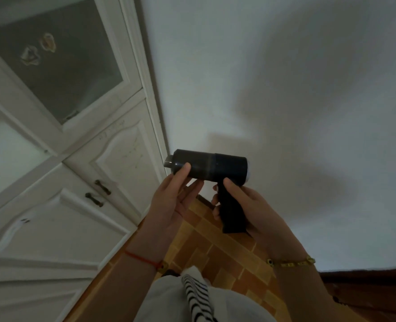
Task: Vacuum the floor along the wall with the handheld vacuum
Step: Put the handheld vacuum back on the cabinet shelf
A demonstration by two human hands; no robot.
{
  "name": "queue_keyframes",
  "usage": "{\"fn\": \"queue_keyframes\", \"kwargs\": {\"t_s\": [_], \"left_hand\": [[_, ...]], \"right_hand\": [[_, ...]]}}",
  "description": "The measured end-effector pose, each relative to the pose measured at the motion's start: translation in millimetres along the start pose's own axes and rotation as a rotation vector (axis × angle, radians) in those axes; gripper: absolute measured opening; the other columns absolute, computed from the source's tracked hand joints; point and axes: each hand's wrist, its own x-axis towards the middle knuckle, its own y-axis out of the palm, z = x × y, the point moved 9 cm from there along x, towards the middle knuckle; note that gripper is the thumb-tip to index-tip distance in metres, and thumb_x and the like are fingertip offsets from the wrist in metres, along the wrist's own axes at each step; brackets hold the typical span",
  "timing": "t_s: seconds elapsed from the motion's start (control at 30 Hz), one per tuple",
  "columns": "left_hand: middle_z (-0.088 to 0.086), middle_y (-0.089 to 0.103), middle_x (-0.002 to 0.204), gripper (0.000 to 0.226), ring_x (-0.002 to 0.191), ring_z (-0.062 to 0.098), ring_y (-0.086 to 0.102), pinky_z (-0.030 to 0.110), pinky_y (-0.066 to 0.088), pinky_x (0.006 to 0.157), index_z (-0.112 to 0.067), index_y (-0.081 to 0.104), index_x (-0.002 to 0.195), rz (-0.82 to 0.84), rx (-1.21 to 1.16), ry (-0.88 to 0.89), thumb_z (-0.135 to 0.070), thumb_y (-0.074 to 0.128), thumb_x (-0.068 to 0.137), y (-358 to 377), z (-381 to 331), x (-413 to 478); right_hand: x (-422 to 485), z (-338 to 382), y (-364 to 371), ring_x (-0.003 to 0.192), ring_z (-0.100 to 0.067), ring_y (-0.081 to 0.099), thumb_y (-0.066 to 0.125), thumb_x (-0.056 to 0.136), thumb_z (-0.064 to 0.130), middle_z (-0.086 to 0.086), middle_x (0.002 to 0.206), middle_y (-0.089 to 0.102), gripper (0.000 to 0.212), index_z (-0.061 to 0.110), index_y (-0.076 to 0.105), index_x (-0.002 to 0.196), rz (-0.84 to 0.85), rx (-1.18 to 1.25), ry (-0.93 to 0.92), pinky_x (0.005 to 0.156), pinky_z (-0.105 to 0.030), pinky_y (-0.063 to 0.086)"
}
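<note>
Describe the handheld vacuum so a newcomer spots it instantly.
Start at the white wall, right of the white cabinet. In front of it, the right hand grips and the left hand touches the handheld vacuum: the only black thing there, a stubby cylinder with a pistol grip.

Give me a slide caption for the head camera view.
Right hand grips the handheld vacuum; left hand supports its barrel, near a white wall.

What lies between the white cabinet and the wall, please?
In the head view, a narrow strip of orange-brown tiled floor lies between cabinet and wall, beneath the held vacuum.
</note>
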Motion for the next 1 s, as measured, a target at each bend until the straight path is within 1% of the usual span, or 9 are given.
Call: {"fn": "queue_keyframes", "kwargs": {"t_s": [0.07, 0.1, 0.27, 0.4, 0.5, 0.63, 0.73, 0.9, 1.0], "left_hand": [[0.017, 0.069, 0.122, 0.058, 0.115, 0.033, 0.066, 0.049, 0.045, 0.108, -0.009, 0.064, 0.122, -0.013, -0.019, -0.044, -0.034, 0.083, 0.073, -8, 8, -2], [0.018, 0.068, 0.124, 0.061, 0.116, 0.034, 0.065, 0.05, 0.044, 0.108, -0.009, 0.063, 0.123, -0.019, -0.028, -0.049, -0.035, 0.084, 0.072, -12, 10, -4], [0.02, 0.066, 0.126, 0.062, 0.118, 0.034, 0.063, 0.049, 0.043, 0.109, -0.006, 0.061, 0.126, -0.053, -0.089, -0.033, -0.034, 0.082, 0.075, -32, 16, -13], [0.017, 0.069, 0.123, 0.051, 0.116, 0.03, 0.065, 0.046, 0.044, 0.109, -0.006, 0.062, 0.125, -0.11, -0.142, 0.007, -0.029, 0.076, 0.082, -49, 10, -23], [0.014, 0.07, 0.121, 0.039, 0.113, 0.024, 0.068, 0.037, 0.047, 0.107, -0.007, 0.062, 0.123, -0.158, -0.19, 0.074, -0.024, 0.068, 0.088, -65, -5, -37], [0.012, 0.068, 0.126, 0.039, 0.115, 0.021, 0.067, 0.031, 0.052, 0.099, -0.009, 0.062, 0.126, -0.194, -0.248, 0.185, -0.024, 0.066, 0.09, -97, -30, -52], [0.012, 0.068, 0.126, 0.04, 0.115, 0.021, 0.067, 0.027, 0.054, 0.094, -0.009, 0.062, 0.127, -0.263, -0.3, 0.274, -0.024, 0.066, 0.09, -129, -51, -64], [0.014, 0.068, 0.126, 0.037, 0.116, 0.022, 0.066, 0.03, 0.052, 0.099, -0.009, 0.061, 0.125, -0.361, -0.354, 0.381, -0.024, 0.064, 0.092, -185, -83, -82], [0.015, 0.069, 0.124, 0.035, 0.115, 0.022, 0.067, 0.032, 0.05, 0.103, -0.009, 0.062, 0.123, -0.42, -0.368, 0.411, -0.024, 0.065, 0.091, -223, -104, -89]], "right_hand": [[-1, -6, 2, 0.071, -0.023, 0.064, 0.056, 0.095, 0.032, -0.015, 0.09, 0.064, 0.041, -0.001, 0.056, 0.12, 0.013, 0.014, 0.015, 0.066, -0.029, 0.056], [-1, -8, 3, 0.071, -0.024, 0.063, 0.056, 0.095, 0.033, -0.015, 0.09, 0.063, 0.042, -0.001, 0.056, 0.12, 0.016, 0.002, 0.023, 0.066, -0.03, 0.056], [0, -23, 10, 0.073, -0.024, 0.063, 0.058, 0.092, 0.034, -0.014, 0.089, 0.063, 0.045, -0.002, 0.056, 0.119, 0.038, -0.065, 0.054, 0.069, -0.031, 0.054], [7, -29, 28, 0.067, -0.021, 0.063, 0.057, 0.093, 0.033, -0.01, 0.082, 0.064, 0.04, -0.001, 0.057, 0.113, 0.09, -0.11, 0.085, 0.063, -0.028, 0.055], [15, -34, 47, 0.064, -0.02, 0.064, 0.056, 0.094, 0.033, -0.008, 0.076, 0.066, 0.035, 0.001, 0.06, 0.107, 0.132, -0.164, 0.121, 0.061, -0.027, 0.055], [27, -39, 89, 0.071, -0.023, 0.063, 0.058, 0.093, 0.038, -0.014, 0.087, 0.065, 0.045, -0.001, 0.061, 0.115, 0.222, -0.256, 0.138, 0.068, -0.029, 0.056], [36, -45, 130, 0.072, -0.024, 0.061, 0.061, 0.091, 0.039, -0.014, 0.088, 0.063, 0.043, 0.002, 0.063, 0.112, 0.312, -0.268, 0.164, 0.071, -0.033, 0.053], [56, -61, 200, 0.072, -0.023, 0.062, 0.062, 0.09, 0.038, -0.014, 0.088, 0.064, 0.046, -0.001, 0.062, 0.116, 0.431, -0.344, 0.187, 0.068, -0.03, 0.054], [70, -77, 242, 0.073, -0.023, 0.063, 0.064, 0.089, 0.037, -0.014, 0.089, 0.065, 0.047, 0.0, 0.062, 0.117, 0.467, -0.363, 0.231, 0.068, -0.031, 0.054]]}}
